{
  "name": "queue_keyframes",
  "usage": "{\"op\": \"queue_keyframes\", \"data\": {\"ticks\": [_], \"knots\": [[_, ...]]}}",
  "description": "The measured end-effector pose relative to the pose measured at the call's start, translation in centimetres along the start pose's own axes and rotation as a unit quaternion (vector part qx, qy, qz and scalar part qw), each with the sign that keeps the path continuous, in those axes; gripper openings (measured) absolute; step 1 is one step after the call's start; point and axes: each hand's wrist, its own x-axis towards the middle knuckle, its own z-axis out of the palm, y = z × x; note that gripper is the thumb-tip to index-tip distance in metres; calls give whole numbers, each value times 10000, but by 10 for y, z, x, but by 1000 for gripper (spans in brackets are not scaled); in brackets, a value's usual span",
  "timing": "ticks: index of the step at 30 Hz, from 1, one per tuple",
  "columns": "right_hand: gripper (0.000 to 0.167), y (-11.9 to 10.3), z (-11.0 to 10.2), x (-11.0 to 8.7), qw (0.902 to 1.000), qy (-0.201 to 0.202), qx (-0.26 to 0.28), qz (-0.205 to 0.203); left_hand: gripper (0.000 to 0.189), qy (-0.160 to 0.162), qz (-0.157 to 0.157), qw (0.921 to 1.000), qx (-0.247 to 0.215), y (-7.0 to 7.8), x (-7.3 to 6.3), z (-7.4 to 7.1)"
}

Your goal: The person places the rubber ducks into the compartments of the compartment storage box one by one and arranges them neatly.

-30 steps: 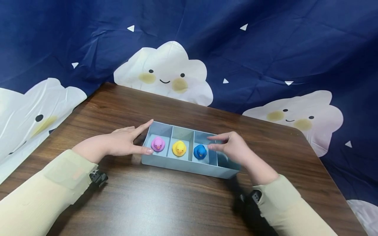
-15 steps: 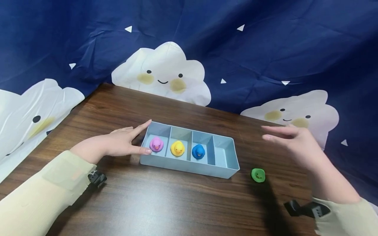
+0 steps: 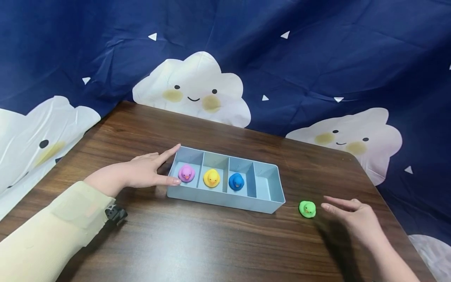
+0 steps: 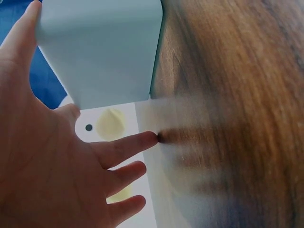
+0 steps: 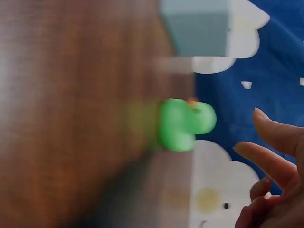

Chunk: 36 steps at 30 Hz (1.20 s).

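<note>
A light blue box (image 3: 225,199) with several compartments sits mid-table. From left to right it holds a purple duck (image 3: 186,173), a yellow duck (image 3: 211,178) and a blue duck (image 3: 236,181); the rightmost compartment holds nothing. My left hand (image 3: 141,171) touches the box's left end, thumb at the near corner and index finger at the far one, the other fingers spread in the left wrist view. A green duck (image 3: 307,209) stands on the table right of the box. Just right of it, apart, is my right hand (image 3: 363,219), thumb and index finger extended with nothing between them.
The brown wooden table (image 3: 197,243) carries the box and the green duck. Behind its far edge hangs a dark blue curtain (image 3: 299,70) with white clouds. A small black device (image 3: 116,212) is strapped at my left wrist.
My right hand has left the box's right part, swung right, then come down and nearer to the green duck, which it no longer shades. My left hand stays on the box.
</note>
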Motion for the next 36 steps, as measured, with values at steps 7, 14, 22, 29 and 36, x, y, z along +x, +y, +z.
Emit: {"op": "queue_keyframes", "data": {"ticks": [7,14,22,29,36], "knots": [[48,6,26,-6,9996,94,159,190,106,-28,35,10000,-27,1,1,-1],[49,4,40,-7,9974,330,582,256,106,12,57,10000,9,0,0,-2],[47,0,44,-6,9981,443,362,213,106,48,104,9999,35,-1,0,-1],[57,2,42,-5,9956,49,783,513,106,33,73,10000,12,0,-1,-1],[59,4,41,-5,9934,-24,968,622,107,30,48,10000,-15,-2,0,1]]}}
